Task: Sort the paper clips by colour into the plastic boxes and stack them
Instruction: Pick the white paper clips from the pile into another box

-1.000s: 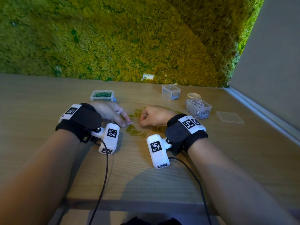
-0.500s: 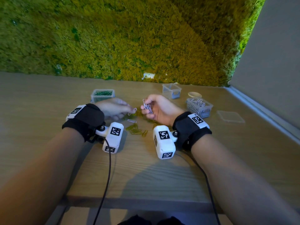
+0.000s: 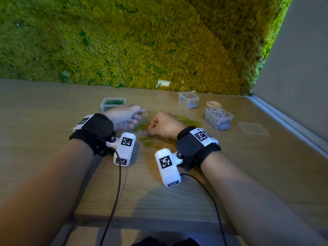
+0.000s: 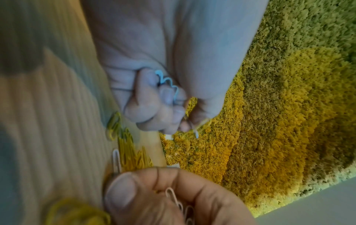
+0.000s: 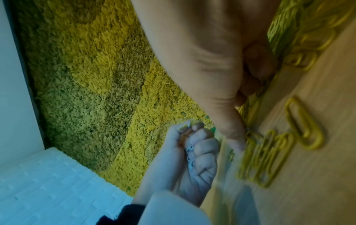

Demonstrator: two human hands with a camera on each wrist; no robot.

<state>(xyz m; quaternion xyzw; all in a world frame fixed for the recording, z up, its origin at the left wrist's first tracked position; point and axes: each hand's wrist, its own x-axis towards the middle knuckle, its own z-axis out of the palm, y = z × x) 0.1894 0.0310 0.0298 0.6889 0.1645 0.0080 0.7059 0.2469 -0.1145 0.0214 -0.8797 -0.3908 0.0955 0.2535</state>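
Wooden table [image 3: 248, 174], scattered yellow clips [image 3: 148, 143]

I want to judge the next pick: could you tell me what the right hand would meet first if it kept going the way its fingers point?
Probably the yellow paper clips on the table, just beyond the right hand.

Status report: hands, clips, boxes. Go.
Left hand grips white clips. Right hand pinches clips at the yellow pile. White-clip box open, green box behind left hand. Nothing blocking.
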